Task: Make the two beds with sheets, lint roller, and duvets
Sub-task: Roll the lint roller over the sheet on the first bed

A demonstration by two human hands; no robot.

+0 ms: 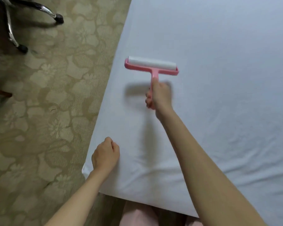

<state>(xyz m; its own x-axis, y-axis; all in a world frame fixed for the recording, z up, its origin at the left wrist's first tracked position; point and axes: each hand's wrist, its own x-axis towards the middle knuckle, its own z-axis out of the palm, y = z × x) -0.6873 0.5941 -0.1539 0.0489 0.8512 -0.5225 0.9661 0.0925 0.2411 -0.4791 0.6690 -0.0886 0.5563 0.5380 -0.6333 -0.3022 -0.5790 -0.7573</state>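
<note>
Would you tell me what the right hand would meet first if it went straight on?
Nothing visible: beyond the right hand and its pink lint roller, only bare white sheet reaches the frame's top.

The lint roller (151,66) held in the right hand (160,95) is coloured pink, with a white roll. The sheet (219,79) beneath it is plain white. Left of the left hand (105,154), the carpet (47,95) is patterned with pale beige flowers on olive-tan.

Inspector: Any legible text, label, brand, number or sign in view?
Clerk: None. The roller (151,66), the sheet (219,79) and the carpet (55,95) carry no readable marking.
</note>
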